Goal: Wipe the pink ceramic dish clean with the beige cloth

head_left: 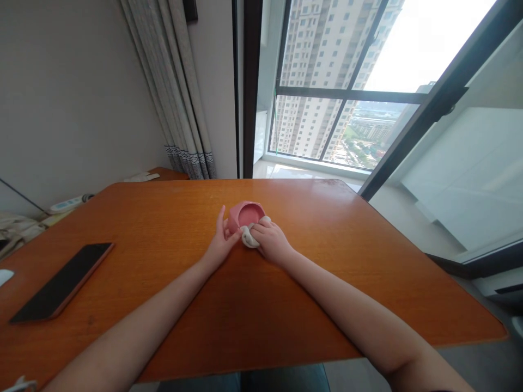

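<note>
A small pink bowl-like container point(247, 211) with angular sides stands tilted on the wooden table, its opening facing me. My left hand point(224, 239) grips its left side, thumb at the near rim and a finger raised along the outside. In my right hand point(272, 240) is a bunched white cloth point(250, 238), pressed against the container's near right rim. Part of the cloth shows above the right knuckles too. The right fingertips are partly hidden by the cloth and the hand itself.
The brown wooden table point(171, 310) stretches out on both sides. At left lies a dark tablet-like slab point(65, 280) with a reddish edge. Beyond the left edge are a white remote-like object point(67, 204) and fabric. A curtain point(175, 92) and tall windows stand behind.
</note>
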`<action>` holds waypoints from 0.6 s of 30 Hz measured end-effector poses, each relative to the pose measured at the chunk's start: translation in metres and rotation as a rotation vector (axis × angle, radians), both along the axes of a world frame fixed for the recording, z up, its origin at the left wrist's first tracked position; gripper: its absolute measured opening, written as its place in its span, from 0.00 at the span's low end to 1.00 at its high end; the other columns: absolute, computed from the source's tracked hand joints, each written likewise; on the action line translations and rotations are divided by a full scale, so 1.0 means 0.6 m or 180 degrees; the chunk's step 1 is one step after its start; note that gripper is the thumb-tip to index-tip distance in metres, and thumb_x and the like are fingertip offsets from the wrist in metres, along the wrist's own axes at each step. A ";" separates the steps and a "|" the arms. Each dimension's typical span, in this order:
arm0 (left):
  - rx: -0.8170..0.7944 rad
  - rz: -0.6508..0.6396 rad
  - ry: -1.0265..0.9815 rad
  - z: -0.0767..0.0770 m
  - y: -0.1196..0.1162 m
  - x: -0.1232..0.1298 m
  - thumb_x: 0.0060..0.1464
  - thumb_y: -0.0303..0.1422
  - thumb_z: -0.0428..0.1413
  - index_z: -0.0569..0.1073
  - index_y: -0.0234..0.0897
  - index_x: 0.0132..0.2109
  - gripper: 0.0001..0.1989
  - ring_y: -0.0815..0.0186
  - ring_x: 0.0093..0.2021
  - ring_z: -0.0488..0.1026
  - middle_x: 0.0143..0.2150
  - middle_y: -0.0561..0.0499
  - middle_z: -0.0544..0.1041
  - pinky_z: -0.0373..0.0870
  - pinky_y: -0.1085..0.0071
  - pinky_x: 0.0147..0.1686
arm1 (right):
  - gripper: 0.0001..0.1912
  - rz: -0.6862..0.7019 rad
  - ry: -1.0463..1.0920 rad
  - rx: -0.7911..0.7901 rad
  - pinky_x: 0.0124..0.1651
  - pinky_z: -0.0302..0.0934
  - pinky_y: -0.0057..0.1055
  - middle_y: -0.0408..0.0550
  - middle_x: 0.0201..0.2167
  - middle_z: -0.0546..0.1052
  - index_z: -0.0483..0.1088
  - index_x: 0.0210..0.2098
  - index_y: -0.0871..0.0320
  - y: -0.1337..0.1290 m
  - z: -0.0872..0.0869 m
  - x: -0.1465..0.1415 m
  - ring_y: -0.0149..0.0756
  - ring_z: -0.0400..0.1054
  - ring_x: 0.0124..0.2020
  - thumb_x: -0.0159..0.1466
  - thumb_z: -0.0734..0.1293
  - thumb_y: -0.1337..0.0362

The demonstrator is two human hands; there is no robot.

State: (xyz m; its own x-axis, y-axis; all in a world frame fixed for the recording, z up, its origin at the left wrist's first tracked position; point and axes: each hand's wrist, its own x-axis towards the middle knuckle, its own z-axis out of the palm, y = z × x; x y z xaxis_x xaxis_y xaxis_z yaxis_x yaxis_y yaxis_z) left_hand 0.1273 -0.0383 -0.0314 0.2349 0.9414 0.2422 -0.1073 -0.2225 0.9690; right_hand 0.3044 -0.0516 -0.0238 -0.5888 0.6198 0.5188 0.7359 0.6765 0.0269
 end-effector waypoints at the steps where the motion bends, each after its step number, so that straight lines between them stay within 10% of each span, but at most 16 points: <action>1: 0.0047 -0.0036 0.0062 0.002 -0.004 0.004 0.51 0.42 0.56 0.33 0.39 0.67 0.48 0.59 0.57 0.65 0.64 0.39 0.59 0.61 0.60 0.57 | 0.08 -0.0068 0.0088 0.0019 0.43 0.54 0.34 0.49 0.35 0.73 0.70 0.38 0.58 -0.002 -0.003 -0.003 0.38 0.58 0.38 0.64 0.60 0.65; 18: -0.0349 0.0226 -0.0054 -0.014 -0.001 0.005 0.53 0.41 0.54 0.43 0.45 0.65 0.38 0.57 0.62 0.60 0.67 0.45 0.53 0.62 0.58 0.58 | 0.10 0.0456 0.0351 -0.0330 0.50 0.56 0.36 0.52 0.41 0.72 0.67 0.44 0.59 -0.004 0.003 -0.006 0.39 0.60 0.44 0.63 0.60 0.68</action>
State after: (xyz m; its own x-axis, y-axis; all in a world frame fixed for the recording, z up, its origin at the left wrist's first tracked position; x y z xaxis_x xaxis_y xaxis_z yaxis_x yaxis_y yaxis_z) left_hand 0.1301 -0.0391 -0.0400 0.1635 0.9765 0.1403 -0.1115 -0.1230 0.9861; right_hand 0.3005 -0.0538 -0.0219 -0.6181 0.5871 0.5228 0.6265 0.7696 -0.1236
